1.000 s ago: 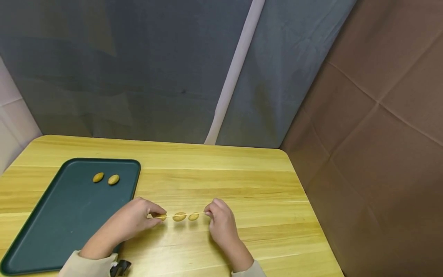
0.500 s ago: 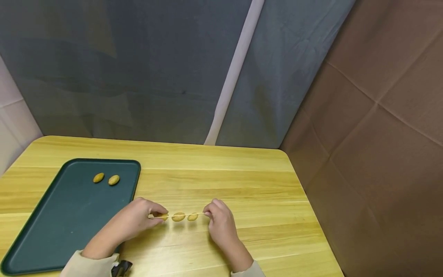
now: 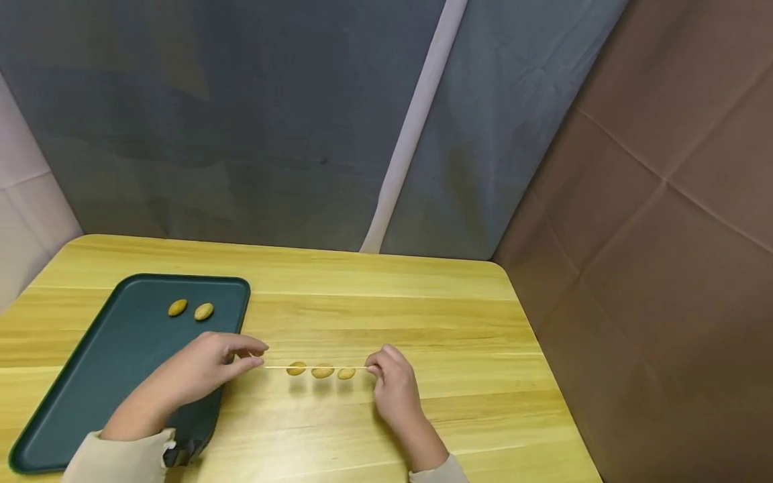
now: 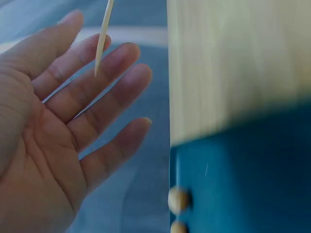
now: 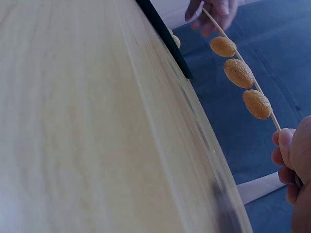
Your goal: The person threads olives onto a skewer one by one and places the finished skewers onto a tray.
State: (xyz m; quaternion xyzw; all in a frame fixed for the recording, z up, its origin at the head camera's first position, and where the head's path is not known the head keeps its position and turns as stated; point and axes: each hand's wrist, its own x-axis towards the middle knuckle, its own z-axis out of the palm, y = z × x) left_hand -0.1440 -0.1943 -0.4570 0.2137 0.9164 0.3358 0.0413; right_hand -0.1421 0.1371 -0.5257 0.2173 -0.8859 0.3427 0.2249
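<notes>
In the head view my right hand (image 3: pixel 395 386) pinches one end of a thin wooden skewer (image 3: pixel 276 367), held level above the table. Three small wrinkled, potato-like ovals are threaded on it: a left one (image 3: pixel 296 368), a middle one (image 3: pixel 323 371) and a right one (image 3: pixel 346 373). My left hand (image 3: pixel 205 365) is spread over the tray's right edge, just beyond the skewer's free tip. The left wrist view has its fingers apart, with the pointed skewer (image 4: pixel 103 39) in front of them. Curled fingers of the right hand (image 5: pixel 301 150) grip the skewer in the right wrist view.
A dark green tray (image 3: pixel 145 362) lies on the left of the wooden table (image 3: pixel 386 302). Two more ovals rest in it, one darker yellow (image 3: pixel 177 308) and one paler (image 3: pixel 203 311). Grey cloth (image 3: pixel 272 134) hangs behind, brown cloth (image 3: pixel 664 268) at the right.
My left hand has let go of the leftmost oval and moved left, its fingers opening. That oval now shows fully on the skewer. The right hand keeps its grip and has shifted slightly right.
</notes>
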